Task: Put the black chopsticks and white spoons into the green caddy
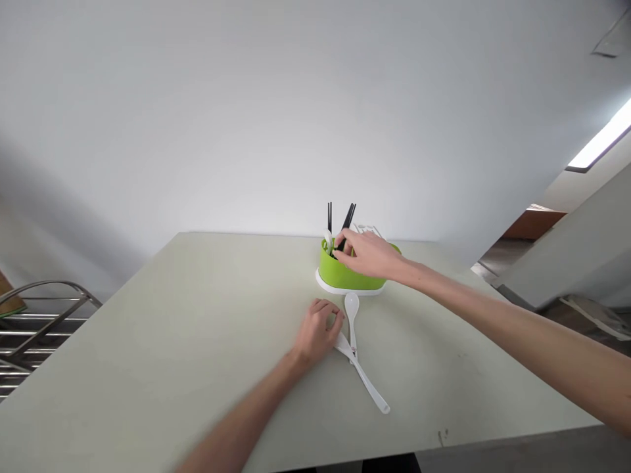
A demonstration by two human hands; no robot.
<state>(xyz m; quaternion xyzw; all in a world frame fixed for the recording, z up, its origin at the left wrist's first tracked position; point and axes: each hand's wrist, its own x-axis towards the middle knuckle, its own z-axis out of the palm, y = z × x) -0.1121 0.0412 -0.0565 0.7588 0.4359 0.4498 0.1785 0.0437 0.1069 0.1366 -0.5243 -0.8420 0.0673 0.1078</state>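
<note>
A green utensil holder point(345, 274) on a white base stands near the wall, with black chopsticks point(349, 215) and a white spoon point(328, 239) upright in it. Over its left part is my right hand point(365, 253), thumb and forefinger closed around the leaning chopsticks; the lower ends are hidden inside the holder. My left hand point(318, 328) rests on the table in front, fingers loosely curled with nothing visible in them. Beside it lie two white spoons, crossed: one point(351, 305) points its bowl toward the holder, the other point(369, 384) has its bowl end next to my left hand.
The pale table point(197, 328) meets a white wall point(246, 131) at the back. White slotted parts point(367, 230) rise behind my right hand at the holder. A metal rack point(44, 328) stands left of the table. Small dark marks point(444, 435) show near the front edge.
</note>
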